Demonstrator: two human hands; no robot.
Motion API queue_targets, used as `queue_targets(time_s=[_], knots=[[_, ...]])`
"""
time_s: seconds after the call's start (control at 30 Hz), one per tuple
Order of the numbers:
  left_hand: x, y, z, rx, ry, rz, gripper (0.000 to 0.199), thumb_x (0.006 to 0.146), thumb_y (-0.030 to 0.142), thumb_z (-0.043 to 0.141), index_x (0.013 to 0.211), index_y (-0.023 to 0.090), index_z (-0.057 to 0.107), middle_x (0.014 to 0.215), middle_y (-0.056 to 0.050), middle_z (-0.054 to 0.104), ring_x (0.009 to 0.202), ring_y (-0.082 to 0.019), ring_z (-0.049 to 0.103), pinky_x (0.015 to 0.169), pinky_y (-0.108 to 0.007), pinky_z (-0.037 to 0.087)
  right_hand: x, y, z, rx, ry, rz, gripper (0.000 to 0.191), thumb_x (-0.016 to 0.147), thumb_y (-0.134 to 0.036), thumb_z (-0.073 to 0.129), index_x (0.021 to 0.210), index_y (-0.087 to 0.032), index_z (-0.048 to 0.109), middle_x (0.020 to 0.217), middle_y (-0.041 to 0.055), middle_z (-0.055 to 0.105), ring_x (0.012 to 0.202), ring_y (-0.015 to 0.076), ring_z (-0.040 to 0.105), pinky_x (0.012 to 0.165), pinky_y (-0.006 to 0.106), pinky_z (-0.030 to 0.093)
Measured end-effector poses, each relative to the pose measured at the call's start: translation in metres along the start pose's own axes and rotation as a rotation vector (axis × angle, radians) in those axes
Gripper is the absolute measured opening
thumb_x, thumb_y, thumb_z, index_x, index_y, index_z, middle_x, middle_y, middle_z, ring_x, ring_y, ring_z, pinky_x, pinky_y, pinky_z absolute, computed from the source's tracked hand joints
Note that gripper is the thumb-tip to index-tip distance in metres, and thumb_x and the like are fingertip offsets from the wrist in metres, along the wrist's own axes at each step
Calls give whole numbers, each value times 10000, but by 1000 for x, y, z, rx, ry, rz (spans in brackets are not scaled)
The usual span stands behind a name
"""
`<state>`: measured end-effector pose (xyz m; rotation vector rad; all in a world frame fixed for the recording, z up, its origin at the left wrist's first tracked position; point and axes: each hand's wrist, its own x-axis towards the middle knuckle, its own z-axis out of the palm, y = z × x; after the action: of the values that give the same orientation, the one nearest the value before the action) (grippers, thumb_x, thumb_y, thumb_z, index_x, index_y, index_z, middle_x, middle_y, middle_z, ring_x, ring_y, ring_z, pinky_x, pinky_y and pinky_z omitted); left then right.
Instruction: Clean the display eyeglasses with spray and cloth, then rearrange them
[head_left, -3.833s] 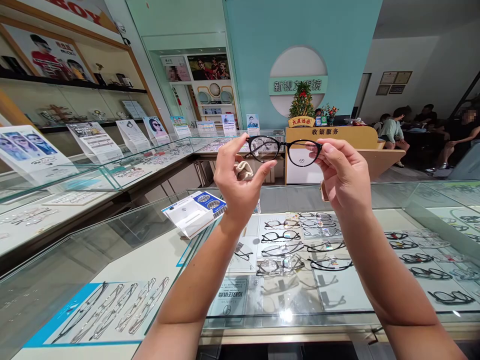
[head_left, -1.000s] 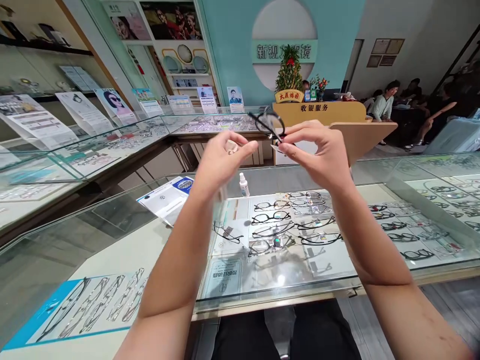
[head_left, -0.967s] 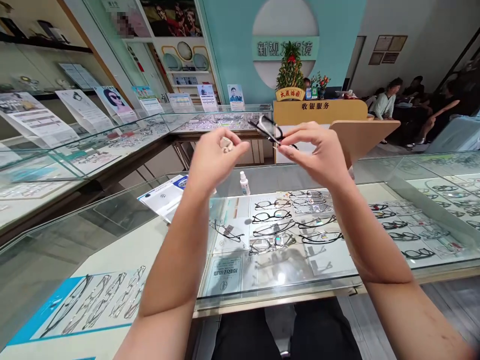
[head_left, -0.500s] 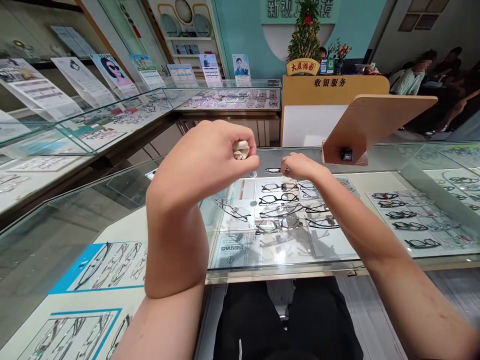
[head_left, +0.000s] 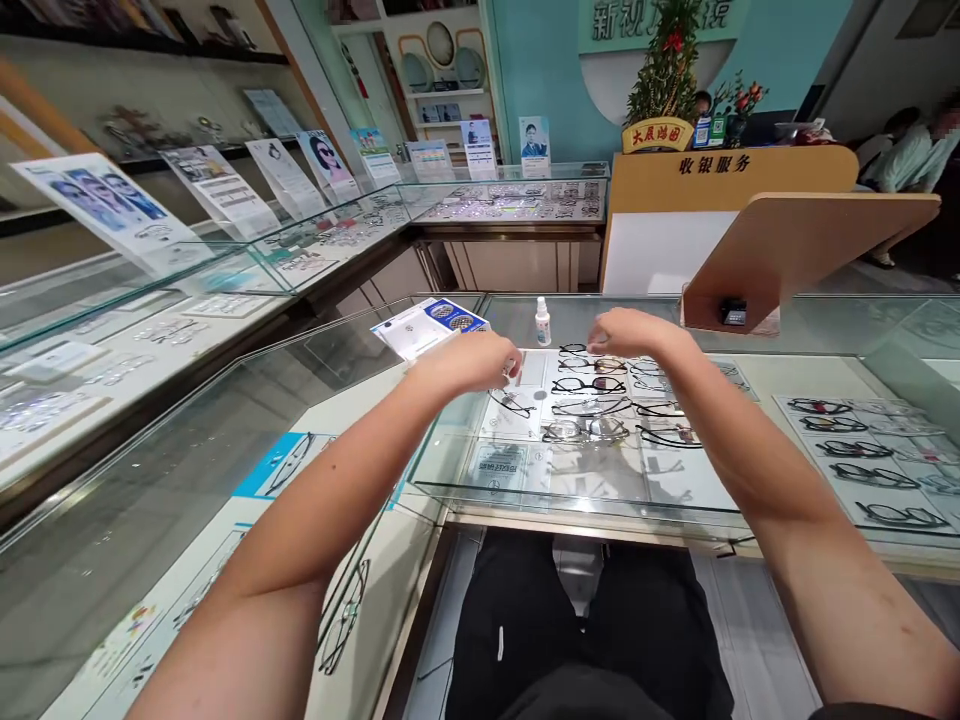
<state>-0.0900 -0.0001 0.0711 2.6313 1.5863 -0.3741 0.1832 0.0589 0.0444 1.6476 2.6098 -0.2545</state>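
Note:
My left hand (head_left: 469, 362) is closed and lowered over the glass top of the display case (head_left: 480, 305). A small cream cloth it held earlier does not show, so it may be hidden in the fingers. My right hand (head_left: 630, 332) hangs curved over the same glass with nothing visible in it. Just ahead of its fingertips, black-framed glasses (head_left: 572, 349) appear to lie on the glass. Rows of spectacles (head_left: 589, 385) lie under the glass between my hands.
A small spray bottle (head_left: 542, 322) and a folded leaflet (head_left: 427, 328) stand on the glass. A tilted wooden stand (head_left: 802, 255) rises at right. Further glass cases (head_left: 337, 235) run along the left, a cash counter (head_left: 727, 170) stands behind, and a seated person (head_left: 915, 150) is far right.
Both hands have moved down and forward, and the right hand has drawn away from the glasses. The cloth no longer shows. The view has swung slightly, moving the scene to the right.

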Motion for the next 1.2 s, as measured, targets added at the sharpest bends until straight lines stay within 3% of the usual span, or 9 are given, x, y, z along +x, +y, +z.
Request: queue_targets(time_s=[0.13, 0.27, 0.4, 0.53, 0.77, 0.83, 0.97, 1.07, 1.2], knots=[[10, -25, 45, -63, 32, 37, 365, 821, 187, 727, 1143, 314, 841, 1080, -43, 838, 908, -244, 732, 705, -300, 404, -40, -19, -31, 111, 105, -47, 363, 1020, -475, 588, 773, -218, 661, 732, 34, 665, 625, 163, 500, 613, 339, 318], [19, -35, 65, -107, 70, 74, 253, 826, 213, 706, 1006, 291, 866, 969, -52, 838, 813, -223, 707, 685, -302, 386, -72, -40, -31, 259, 255, -168, 494, 985, -434, 655, 635, -215, 384, 589, -31, 412, 584, 127, 288, 585, 339, 227], [22, -44, 64, -191, 125, 109, 175, 772, 217, 715, 861, 268, 857, 846, -42, 810, 732, -204, 666, 656, -301, 360, -89, -39, -14, 372, 360, -84, 589, 1017, -462, 602, 620, -224, 237, 585, -47, 220, 588, 125, 176, 591, 342, 174], [22, -48, 46, -323, 261, 122, 237, 871, 393, 675, 938, 242, 844, 852, -45, 787, 739, -196, 638, 663, -303, 368, -86, -18, 8, 672, 490, -53, 651, 1040, -659, 503, 647, -232, 208, 621, -44, 179, 606, 121, 148, 607, 336, 142], [58, 4, 29, -1229, 688, 177, 331, 779, 495, 803, 744, 191, 679, 682, 16, 620, 590, -109, 438, 587, -264, 299, -50, 1, 49, 1128, 532, -70, 760, 863, -918, 543, 582, -257, 295, 534, -55, 256, 516, 98, 196, 536, 315, 133], [74, 23, 35, -1431, 708, 182, 336, 775, 494, 806, 745, 196, 655, 614, 45, 524, 533, -91, 354, 539, -256, 252, -46, 2, 54, 1197, 490, -87, 760, 853, -924, 543, 575, -267, 284, 516, -62, 243, 495, 95, 190, 515, 308, 140], [87, 49, 48, -1502, 741, 249, 357, 786, 511, 818, 750, 179, 692, 905, -36, 686, 680, -106, 501, 563, -241, 333, -49, 7, 55, 1333, 400, -125, 752, 890, -883, 530, 575, -276, 217, 528, -87, 142, 497, 89, 128, 507, 298, 130], [79, 58, 55, -1555, 697, 250, 374, 814, 545, 821, 792, 184, 724, 957, -40, 717, 630, -87, 441, 545, -243, 312, -52, 7, 54, 1520, 426, -126, 752, 886, -799, 636, 564, -266, 214, 530, -94, 127, 506, 88, 119, 521, 303, 116], [64, 68, 63, -1590, 644, 256, 375, 839, 551, 834, 816, 194, 723, 926, -32, 733, 614, -86, 431, 554, -247, 328, -52, -5, 60, 1491, 489, -91, 549, 826, -642, 822, 641, -212, 536, 588, -67, 337, 554, 96, 226, 556, 299, 158]])
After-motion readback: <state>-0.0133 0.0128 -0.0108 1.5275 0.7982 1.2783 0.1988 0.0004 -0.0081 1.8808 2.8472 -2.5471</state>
